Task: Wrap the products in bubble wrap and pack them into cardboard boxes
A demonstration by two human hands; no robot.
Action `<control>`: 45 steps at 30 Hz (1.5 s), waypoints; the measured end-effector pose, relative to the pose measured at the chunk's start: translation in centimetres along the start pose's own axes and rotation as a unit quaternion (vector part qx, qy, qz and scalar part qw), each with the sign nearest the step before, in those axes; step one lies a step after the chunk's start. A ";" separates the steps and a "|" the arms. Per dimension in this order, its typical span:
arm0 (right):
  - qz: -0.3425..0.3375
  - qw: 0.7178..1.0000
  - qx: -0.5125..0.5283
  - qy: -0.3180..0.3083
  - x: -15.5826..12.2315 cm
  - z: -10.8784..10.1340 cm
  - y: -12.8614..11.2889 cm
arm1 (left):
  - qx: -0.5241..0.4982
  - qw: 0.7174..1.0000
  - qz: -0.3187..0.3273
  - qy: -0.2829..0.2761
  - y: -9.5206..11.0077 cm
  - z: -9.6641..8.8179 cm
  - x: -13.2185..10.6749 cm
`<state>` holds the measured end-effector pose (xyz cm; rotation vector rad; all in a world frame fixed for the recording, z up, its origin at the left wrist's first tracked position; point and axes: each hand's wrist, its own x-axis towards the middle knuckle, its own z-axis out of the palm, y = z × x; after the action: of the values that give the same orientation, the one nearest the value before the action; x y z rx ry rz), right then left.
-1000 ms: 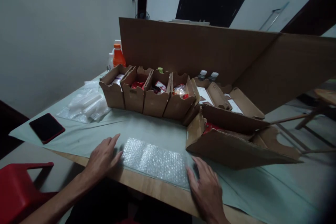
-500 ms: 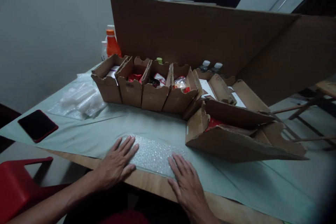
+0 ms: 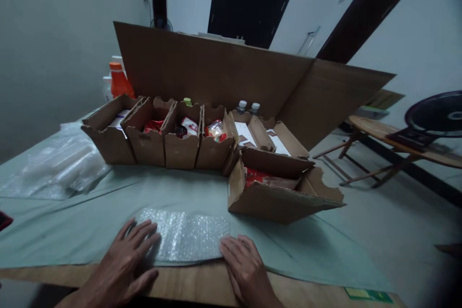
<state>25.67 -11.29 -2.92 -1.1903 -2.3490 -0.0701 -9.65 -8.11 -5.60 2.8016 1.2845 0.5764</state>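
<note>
A flat piece of clear bubble wrap (image 3: 189,237) lies on the green cloth close to the table's front edge. My left hand (image 3: 124,260) rests at its left end, fingers spread, the tips touching that end. At the opposite end, my right hand (image 3: 245,262) has its fingertips on the right edge, fingers extended and lying close together. Neither hand grasps anything that I can see. Whether something lies inside the bubble wrap I cannot tell.
Several open cardboard bins (image 3: 182,151) with packets stand in a row behind the wrap. One larger bin (image 3: 270,202) sits at the right. More plastic wrapping (image 3: 68,163) is piled at left. A tall cardboard panel (image 3: 202,67) and an orange bottle (image 3: 120,82) stand behind.
The camera view has turned to the right, so the scene has shifted left. My right hand's fingers have drawn closer together at the wrap's right edge. My left hand stays at the left end.
</note>
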 end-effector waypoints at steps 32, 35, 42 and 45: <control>0.291 0.950 0.078 0.086 2.1 1.8 4.0 | -0.167 0.930 -0.325 0.036 -4.0 -3.3 4.0; 0.188 0.978 0.023 0.084 2.2 1.3 2.2 | -0.112 0.953 -0.275 0.064 -4.8 -3.3 4.0; 0.037 0.992 0.045 -0.114 10.6 5.1 -3.0 | -0.200 0.967 -0.157 -0.026 -5.7 -0.4 9.0; 0.046 0.985 0.020 -0.166 10.2 6.7 -2.9 | -0.165 0.972 -0.150 -0.072 -5.7 0.0 6.9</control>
<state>15.69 -3.71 -3.59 -1.3792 -2.5577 0.2234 -9.68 0.70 -4.29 2.2835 1.3965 0.5045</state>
